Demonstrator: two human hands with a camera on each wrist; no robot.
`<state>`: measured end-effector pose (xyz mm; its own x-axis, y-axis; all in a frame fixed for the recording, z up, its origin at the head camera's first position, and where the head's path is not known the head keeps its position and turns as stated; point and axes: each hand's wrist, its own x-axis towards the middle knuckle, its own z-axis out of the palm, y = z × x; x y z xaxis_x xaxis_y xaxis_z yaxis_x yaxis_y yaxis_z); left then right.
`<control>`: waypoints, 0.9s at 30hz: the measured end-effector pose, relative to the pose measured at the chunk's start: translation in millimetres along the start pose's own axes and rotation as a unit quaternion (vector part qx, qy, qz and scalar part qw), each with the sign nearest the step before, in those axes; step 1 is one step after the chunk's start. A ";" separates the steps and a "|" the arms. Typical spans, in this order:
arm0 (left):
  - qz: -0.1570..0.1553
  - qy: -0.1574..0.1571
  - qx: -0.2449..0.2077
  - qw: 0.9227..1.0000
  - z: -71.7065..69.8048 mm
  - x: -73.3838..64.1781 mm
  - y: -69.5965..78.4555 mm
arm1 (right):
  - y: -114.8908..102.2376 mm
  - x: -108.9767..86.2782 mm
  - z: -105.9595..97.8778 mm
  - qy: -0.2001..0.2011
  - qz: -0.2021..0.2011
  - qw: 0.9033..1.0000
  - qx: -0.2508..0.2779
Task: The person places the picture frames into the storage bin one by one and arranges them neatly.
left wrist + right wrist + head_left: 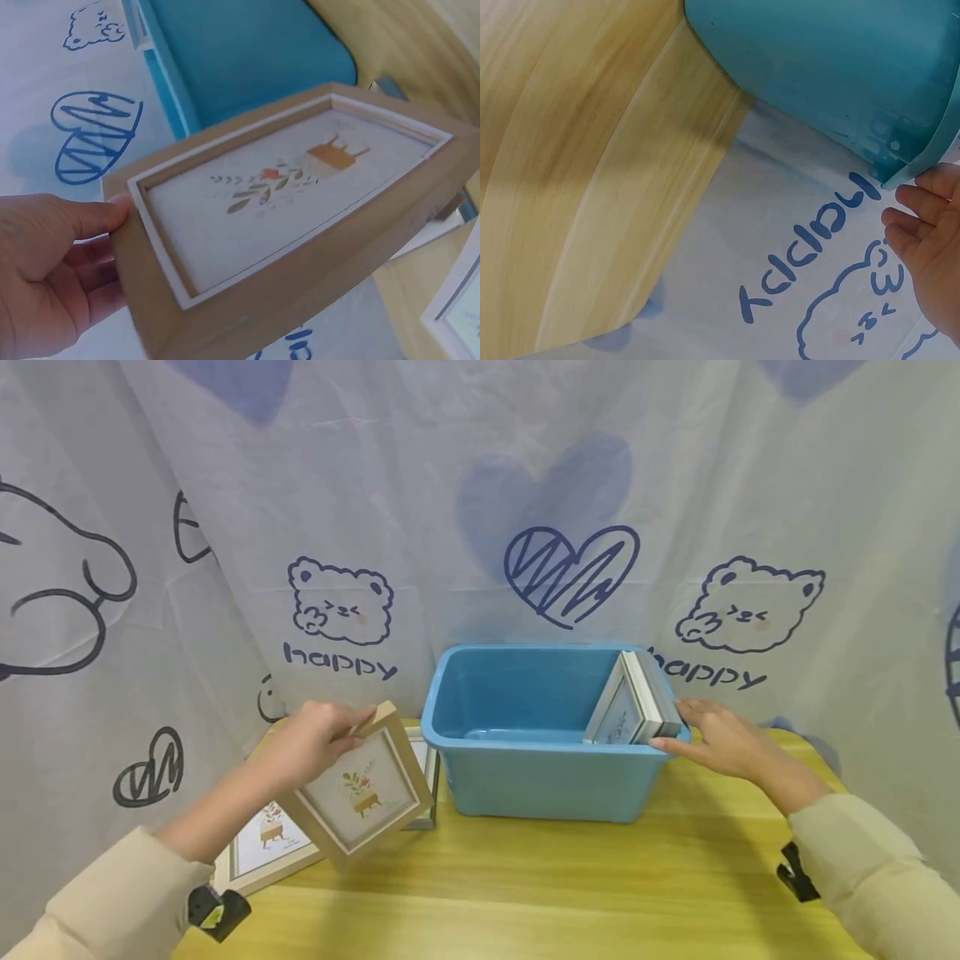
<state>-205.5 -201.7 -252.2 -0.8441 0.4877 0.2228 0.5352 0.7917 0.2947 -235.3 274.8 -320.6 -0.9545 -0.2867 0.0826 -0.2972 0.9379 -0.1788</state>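
In the head view, the left hand (pixel 318 735) gripped a wooden picture frame (pixel 363 789) by its upper edge, tilted, just left of the blue bin (pixel 540 781); other frames (pixel 270 847) lay left of the bin, and stacked frames (pixel 637 697) leaned inside its right end. In the left wrist view, the thumb pressed the border; a firm pinch there, off the picture, seemed best to me, corners clear of the bin's rim. In the right wrist view, the right hand (pixel 934 244) touched that rim, gripping or not I couldn't tell; steady, light contact seemed wise.
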 end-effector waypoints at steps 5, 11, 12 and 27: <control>0.011 -0.020 0.011 1.000 -14.7 5.1 1.6 | -0.8 1.1 -2.3 0.000 -0.002 1.000 -0.005; 0.027 -0.027 0.024 0.999 -28.8 14.1 2.3 | -1.2 0.5 -3.0 -0.003 0.002 1.000 0.000; 0.029 -0.028 0.026 0.999 -30.7 15.7 2.5 | -1.0 0.8 -3.0 -0.004 0.002 1.000 -0.001; 0.007 -0.038 0.076 0.996 -47.0 37.9 8.0 | -1.4 1.5 -3.9 0.002 -0.004 1.000 -0.006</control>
<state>-231.7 -194.1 -197.7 -0.8394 0.5215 0.1531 0.5411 0.8282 0.1458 -236.2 273.7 -316.4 -0.9518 -0.2940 0.0872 -0.3049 0.9376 -0.1671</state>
